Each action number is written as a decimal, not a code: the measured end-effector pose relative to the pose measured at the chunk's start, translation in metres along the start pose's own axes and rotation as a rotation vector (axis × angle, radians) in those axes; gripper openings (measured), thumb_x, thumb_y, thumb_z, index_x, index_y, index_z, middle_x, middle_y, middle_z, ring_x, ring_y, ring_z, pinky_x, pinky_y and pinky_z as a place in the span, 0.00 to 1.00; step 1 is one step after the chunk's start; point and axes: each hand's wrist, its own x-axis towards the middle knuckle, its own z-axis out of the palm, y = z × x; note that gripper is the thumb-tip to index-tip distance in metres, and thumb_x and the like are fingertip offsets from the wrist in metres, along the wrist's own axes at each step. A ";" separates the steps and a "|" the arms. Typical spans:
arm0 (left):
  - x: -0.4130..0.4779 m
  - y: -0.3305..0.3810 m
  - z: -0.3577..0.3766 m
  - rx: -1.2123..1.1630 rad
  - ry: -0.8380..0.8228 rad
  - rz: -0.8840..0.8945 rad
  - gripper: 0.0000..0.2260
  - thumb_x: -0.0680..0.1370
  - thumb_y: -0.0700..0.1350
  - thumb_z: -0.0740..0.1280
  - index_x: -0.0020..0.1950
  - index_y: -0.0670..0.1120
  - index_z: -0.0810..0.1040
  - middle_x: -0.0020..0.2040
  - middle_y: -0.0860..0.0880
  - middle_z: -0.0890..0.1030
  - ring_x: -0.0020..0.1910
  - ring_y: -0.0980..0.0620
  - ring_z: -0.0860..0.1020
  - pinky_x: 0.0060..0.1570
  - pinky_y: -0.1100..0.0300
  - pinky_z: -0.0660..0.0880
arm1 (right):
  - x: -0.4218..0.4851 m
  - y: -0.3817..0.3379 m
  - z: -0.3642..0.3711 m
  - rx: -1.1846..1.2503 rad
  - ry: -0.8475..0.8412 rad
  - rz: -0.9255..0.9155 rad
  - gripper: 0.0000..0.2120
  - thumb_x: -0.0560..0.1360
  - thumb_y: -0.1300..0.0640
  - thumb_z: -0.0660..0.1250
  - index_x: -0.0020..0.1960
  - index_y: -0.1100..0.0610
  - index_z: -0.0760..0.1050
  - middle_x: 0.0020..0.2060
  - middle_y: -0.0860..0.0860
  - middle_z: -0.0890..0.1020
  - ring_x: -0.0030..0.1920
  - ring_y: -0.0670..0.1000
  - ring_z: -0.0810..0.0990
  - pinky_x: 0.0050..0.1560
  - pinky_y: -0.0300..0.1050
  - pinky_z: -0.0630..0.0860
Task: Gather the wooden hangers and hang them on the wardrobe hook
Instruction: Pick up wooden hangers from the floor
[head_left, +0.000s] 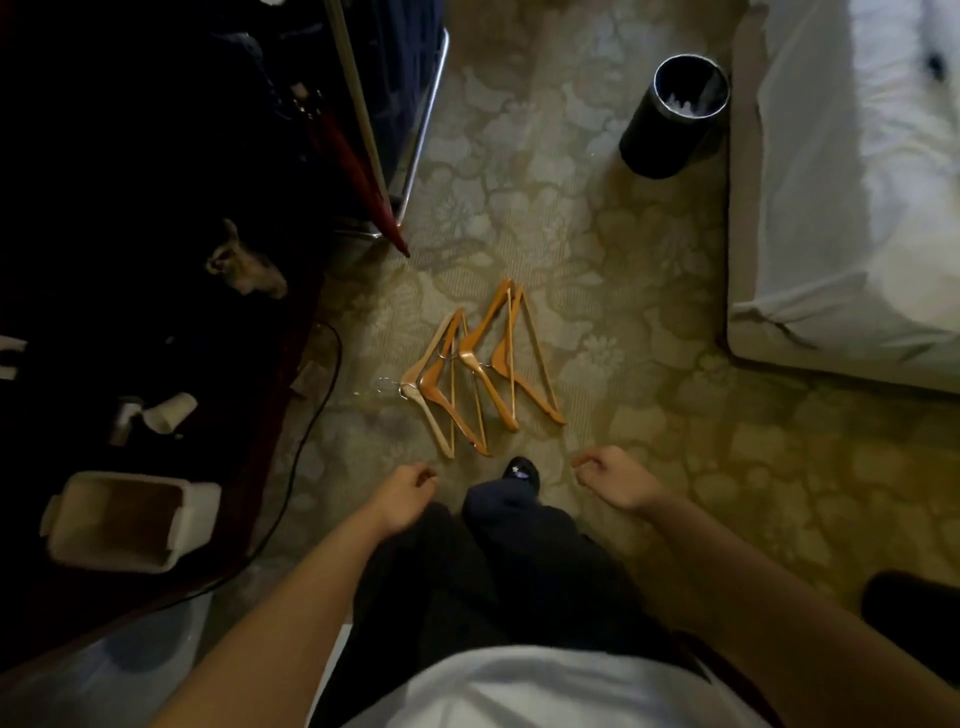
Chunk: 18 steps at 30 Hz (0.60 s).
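Standing on a pale carpet (649, 260) with a large floral pattern, I look down. A white-sheeted bed (831, 208) fills the upper right of the frame, a black cylindrical bin (670, 114) stands beside it, and dark furniture (130, 260) lines the left. Several wooden hangers (478, 369), tan to orange with metal hooks, lie overlapping on the carpet at frame centre. My left hand (405, 493) and right hand (613, 480) hang loosely curled just below them, holding nothing.
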 end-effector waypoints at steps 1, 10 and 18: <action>0.013 0.010 0.000 -0.033 -0.004 -0.007 0.09 0.80 0.41 0.58 0.57 0.42 0.74 0.43 0.49 0.76 0.46 0.52 0.74 0.41 0.64 0.69 | 0.014 -0.004 -0.009 0.003 -0.015 0.014 0.12 0.77 0.61 0.58 0.56 0.64 0.76 0.44 0.55 0.76 0.47 0.54 0.75 0.49 0.46 0.70; 0.145 0.014 -0.015 -0.144 0.025 -0.092 0.14 0.80 0.41 0.58 0.65 0.40 0.71 0.59 0.41 0.76 0.55 0.49 0.74 0.55 0.58 0.68 | 0.157 -0.019 -0.020 -0.045 -0.067 0.009 0.12 0.77 0.58 0.61 0.58 0.59 0.76 0.50 0.51 0.77 0.53 0.51 0.76 0.56 0.47 0.73; 0.290 -0.049 0.012 -0.165 0.087 -0.147 0.22 0.79 0.45 0.61 0.73 0.46 0.62 0.70 0.43 0.66 0.66 0.43 0.69 0.65 0.50 0.69 | 0.305 -0.002 0.030 -0.090 -0.098 0.062 0.16 0.77 0.56 0.63 0.64 0.56 0.71 0.57 0.54 0.77 0.55 0.51 0.77 0.53 0.43 0.75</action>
